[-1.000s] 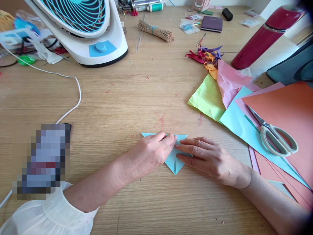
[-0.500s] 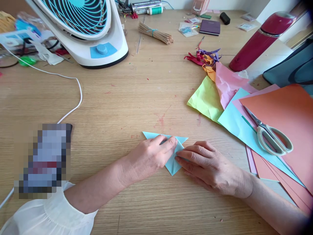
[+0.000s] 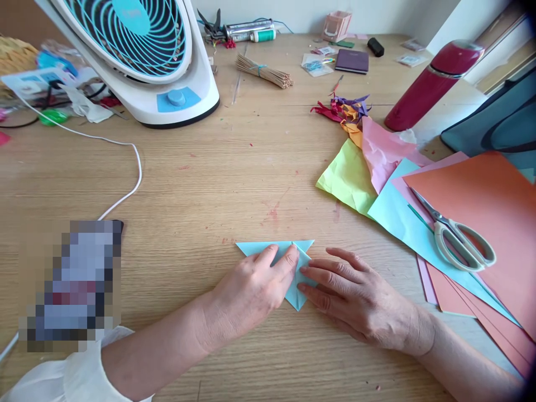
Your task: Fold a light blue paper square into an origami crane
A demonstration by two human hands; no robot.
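A light blue sheet of origami paper [image 3: 255,246], folded into a triangle with its point toward me, lies flat on the table. My left hand [image 3: 247,285] holds it down, fingers bent and fingertips pressed on the middle near a crease; its thumb is hidden. At the right side of the triangle is my right hand [image 3: 364,301], fingers apart, with two fingertips resting on the folded flap and the index finger raised. Both hands cover parts of the paper.
Coloured paper sheets [image 3: 469,184] with scissors [image 3: 460,240] on top lie to the right. Behind them are a red flask [image 3: 431,89] and small folded paper figures [image 3: 343,109]. A fan [image 3: 176,106] stands back left, a pixelated phone [image 3: 75,279] front left, a stick bundle [image 3: 263,71] at the back.
My right hand's fingers have spread and the index finger has lifted off the paper. My left hand still presses on it. The whole view has shifted slightly.
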